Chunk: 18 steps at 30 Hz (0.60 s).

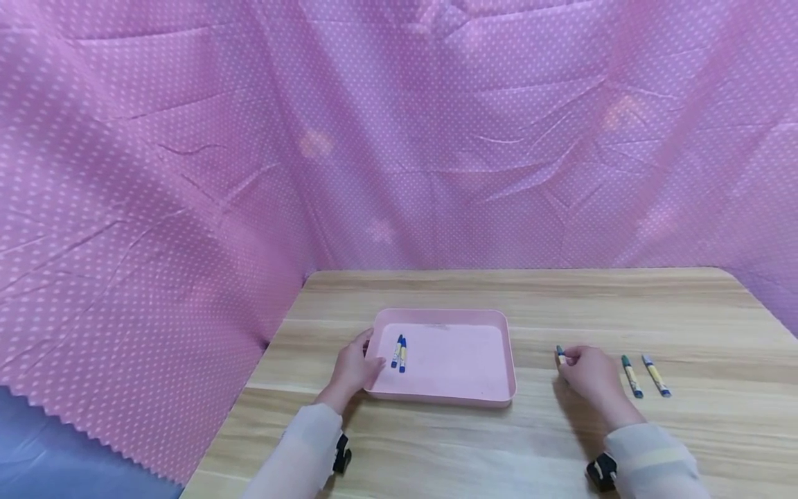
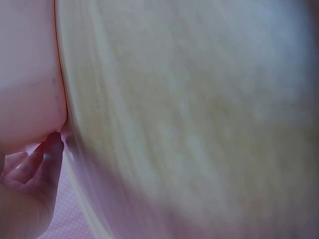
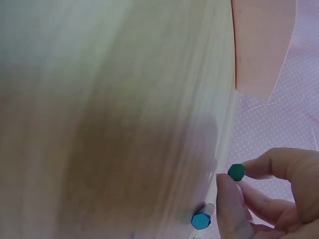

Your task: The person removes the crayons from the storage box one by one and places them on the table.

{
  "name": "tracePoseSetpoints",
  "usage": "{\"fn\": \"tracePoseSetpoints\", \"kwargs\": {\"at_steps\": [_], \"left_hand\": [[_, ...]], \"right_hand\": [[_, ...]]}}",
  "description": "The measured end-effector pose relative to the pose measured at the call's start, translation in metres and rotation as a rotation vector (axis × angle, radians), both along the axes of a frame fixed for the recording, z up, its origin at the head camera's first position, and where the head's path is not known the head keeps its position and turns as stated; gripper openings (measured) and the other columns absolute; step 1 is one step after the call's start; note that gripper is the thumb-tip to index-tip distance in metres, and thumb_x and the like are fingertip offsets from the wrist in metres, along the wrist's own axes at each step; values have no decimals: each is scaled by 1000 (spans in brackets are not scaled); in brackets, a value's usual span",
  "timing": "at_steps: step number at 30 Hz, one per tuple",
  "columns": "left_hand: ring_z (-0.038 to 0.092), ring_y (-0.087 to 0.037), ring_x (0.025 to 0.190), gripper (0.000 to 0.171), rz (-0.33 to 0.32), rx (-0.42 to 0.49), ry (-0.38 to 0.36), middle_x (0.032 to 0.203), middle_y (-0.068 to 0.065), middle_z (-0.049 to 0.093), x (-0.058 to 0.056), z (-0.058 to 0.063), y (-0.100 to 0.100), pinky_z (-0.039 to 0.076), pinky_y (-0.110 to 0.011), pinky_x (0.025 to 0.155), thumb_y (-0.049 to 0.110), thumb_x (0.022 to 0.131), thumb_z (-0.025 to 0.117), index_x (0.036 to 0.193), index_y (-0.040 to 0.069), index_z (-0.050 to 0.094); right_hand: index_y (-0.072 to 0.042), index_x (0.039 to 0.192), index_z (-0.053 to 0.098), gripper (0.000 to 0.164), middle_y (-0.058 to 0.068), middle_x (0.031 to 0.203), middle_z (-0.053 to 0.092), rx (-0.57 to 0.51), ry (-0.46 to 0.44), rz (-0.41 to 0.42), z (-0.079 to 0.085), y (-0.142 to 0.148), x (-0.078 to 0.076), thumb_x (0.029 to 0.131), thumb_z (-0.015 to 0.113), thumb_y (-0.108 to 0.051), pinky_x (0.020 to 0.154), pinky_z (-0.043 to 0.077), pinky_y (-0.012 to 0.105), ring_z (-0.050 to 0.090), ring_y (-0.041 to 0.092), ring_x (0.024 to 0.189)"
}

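Observation:
My left hand grips the left side of a shallow pink tray, thumb over the rim. In the left wrist view its fingers touch the tray's wall. Two crayons with blue ends lie side by side in the tray's left part. Right of the tray, my right hand pinches a crayon between thumb and fingers; its dark green end shows in the right wrist view. Beside that hand lie a green-tipped crayon and a pale blue-tipped crayon.
The wooden table carries the tray and crayons. Pink dotted cloth hangs behind the table and along its left side. A black strap device sits on the right wrist, another on the left.

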<state>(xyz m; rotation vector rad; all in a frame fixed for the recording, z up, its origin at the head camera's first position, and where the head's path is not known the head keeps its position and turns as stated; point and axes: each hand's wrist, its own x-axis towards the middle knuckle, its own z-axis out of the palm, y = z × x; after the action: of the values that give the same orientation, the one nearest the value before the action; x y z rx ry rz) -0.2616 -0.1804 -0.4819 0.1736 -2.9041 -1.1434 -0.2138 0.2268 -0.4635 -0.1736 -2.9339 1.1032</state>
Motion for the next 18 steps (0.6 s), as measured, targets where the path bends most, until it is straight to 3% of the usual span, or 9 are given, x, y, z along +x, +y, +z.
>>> {"fn": "tracePoseSetpoints", "kwargs": {"at_steps": [4, 18], "left_hand": [[43, -36, 127, 72, -3, 0, -4, 139, -16, 48, 1, 0, 0, 36, -49, 105, 14, 84, 73, 147, 12, 37], [44, -36, 127, 72, 0, 13, 1, 138, -16, 49, 2, 1, 1, 36, -49, 105, 14, 84, 73, 146, 12, 38]], "right_hand": [[17, 110, 58, 38, 29, 100, 63, 36, -12, 16, -2, 0, -1, 80, 63, -5, 80, 49, 52, 59, 41, 91], [16, 107, 57, 36, 26, 95, 63, 96, -68, 31, 2, -2, 0, 81, 62, -7, 73, 49, 48, 57, 35, 84]]}}
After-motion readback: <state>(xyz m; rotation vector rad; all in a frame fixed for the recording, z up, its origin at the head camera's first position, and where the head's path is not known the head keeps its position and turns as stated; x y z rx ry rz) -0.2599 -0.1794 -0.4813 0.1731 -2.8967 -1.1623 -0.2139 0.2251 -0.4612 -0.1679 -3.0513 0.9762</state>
